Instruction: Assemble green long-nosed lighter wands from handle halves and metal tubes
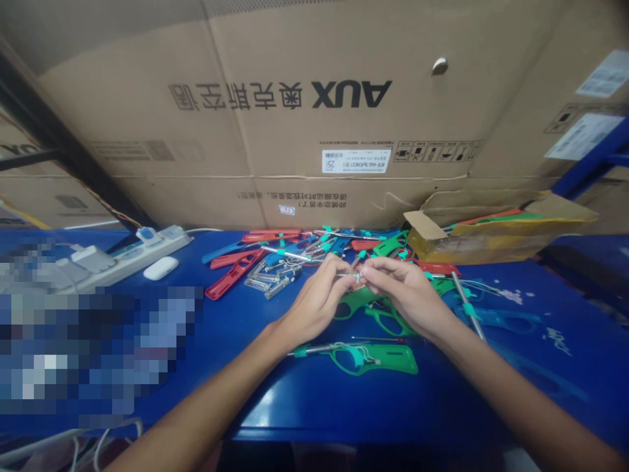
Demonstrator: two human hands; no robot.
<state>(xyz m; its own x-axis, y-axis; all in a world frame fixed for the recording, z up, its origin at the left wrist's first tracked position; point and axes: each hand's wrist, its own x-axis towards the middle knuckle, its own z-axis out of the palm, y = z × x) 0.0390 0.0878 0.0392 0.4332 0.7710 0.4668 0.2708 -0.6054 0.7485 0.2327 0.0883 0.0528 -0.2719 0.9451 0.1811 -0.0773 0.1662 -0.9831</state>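
Note:
My left hand (317, 298) and my right hand (405, 292) meet over the blue table (295, 393), fingertips pinched together on a small metal part (356, 277) held between them. Under and behind the hands lie green plastic lighter shells (371, 308). A green shell with a metal rod and wires (366, 357) rests just in front of my wrists. Red shells (236, 272) and small clear metal-capped tubes (270, 280) lie to the left of my left hand.
A torn cardboard box (491, 236) with more shells sits at the back right. A white power strip (122, 252) and a white oval case (160, 267) lie at the left. Large cardboard cartons (314, 111) wall off the back. A metal rod (466, 305) lies right of my right hand.

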